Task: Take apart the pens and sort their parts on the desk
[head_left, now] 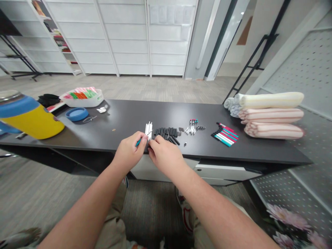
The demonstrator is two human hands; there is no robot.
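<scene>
My left hand [128, 152] is closed around a teal pen barrel [138, 142], with a thin tip pointing up and right from the fingers. Close beside it, the fingers of my right hand [166, 152] are pinched together at the table's front edge; whatever they grip is hidden. Just beyond the hands lies a row of thin white pen refills [148, 128]. Black tubular grips [166, 132] are lined up to their right. Further right are small white parts [190, 130], small metallic parts [200, 128] and red and teal caps [193, 121].
Red, white and teal pens [225, 135] lie right on the dark table [124, 114], near rolled towels [272, 116]. At left are a yellow-blue container [33, 117], a blue lid [76, 114] and a white basket [83, 101] of colourful packets. Drawers [220, 172] sit under the tabletop.
</scene>
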